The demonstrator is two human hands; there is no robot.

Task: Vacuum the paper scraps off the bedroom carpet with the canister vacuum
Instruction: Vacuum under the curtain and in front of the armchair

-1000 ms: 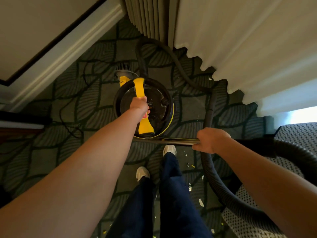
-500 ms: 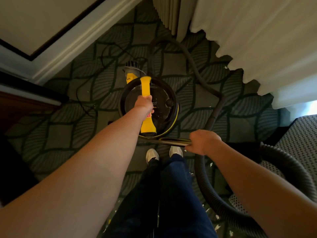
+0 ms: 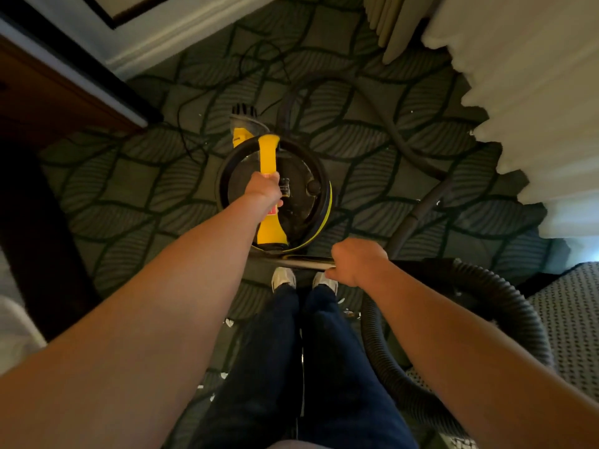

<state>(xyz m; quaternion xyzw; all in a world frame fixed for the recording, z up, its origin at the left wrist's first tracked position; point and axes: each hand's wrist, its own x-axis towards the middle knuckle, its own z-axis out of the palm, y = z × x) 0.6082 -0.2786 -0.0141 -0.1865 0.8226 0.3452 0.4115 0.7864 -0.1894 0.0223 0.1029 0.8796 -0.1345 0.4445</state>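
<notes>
A round black canister vacuum [image 3: 301, 192] with a yellow carry handle [image 3: 269, 157] stands in front of my feet on the leaf-patterned carpet [image 3: 129, 189]. My left hand [image 3: 264, 191] grips the middle of that handle. My right hand [image 3: 356, 262] grips the metal wand [image 3: 301, 260], which lies level just above my shoes. The ribbed black hose [image 3: 379, 345] loops from the wand down to my right and back up. White paper scraps [image 3: 229, 322] lie on the carpet beside and behind my legs, and a few by the curtain hem [image 3: 437, 202].
A white curtain [image 3: 518, 108] hangs at the right, its hem on the floor. A wall with skirting board [image 3: 181, 30] and dark wooden furniture [image 3: 48, 102] close the left side. A thin power cord [image 3: 191, 102] snakes behind the canister. A patterned chair or stool [image 3: 567, 319] stands at right.
The view has shifted: the canister and both hands sit lower and more to the right against the carpet, and the wooden furniture at left has come further into view. Both grips are unchanged.
</notes>
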